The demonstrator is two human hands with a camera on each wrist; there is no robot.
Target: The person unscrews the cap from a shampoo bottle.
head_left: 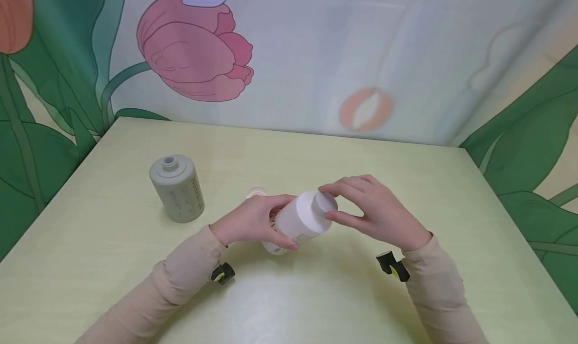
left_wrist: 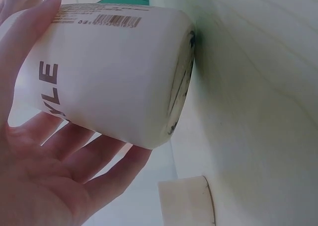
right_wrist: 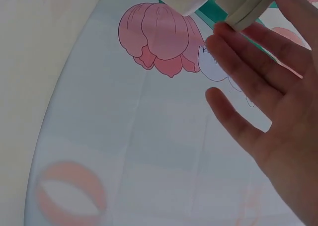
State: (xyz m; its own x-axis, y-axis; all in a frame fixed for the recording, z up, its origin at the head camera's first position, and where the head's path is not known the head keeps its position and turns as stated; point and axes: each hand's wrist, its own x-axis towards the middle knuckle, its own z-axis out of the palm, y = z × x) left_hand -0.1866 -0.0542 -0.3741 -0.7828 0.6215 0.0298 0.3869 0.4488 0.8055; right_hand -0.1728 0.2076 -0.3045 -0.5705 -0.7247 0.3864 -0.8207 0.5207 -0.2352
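Note:
A white bottle (head_left: 295, 218) with dark lettering is tilted over the table, its capped end up and to the right. My left hand (head_left: 253, 219) grips it round the body, thumb on the near side; in the left wrist view the base edge of the bottle (left_wrist: 109, 72) meets or nearly meets the tabletop. With thumb and fingertips my right hand (head_left: 372, 211) pinches the white cap (head_left: 326, 203) at the bottle's top. The right wrist view shows the cap (right_wrist: 248, 7) between thumb and fingers, the little finger apart from it.
A grey bottle (head_left: 178, 191) with an open neck stands upright at the left. Behind my left hand is a small pale round piece (head_left: 256, 191), partly hidden, which looks like a short cylinder (left_wrist: 186, 201) in the left wrist view. A flower-printed curtain (head_left: 293, 58) hangs behind the table (head_left: 316, 299).

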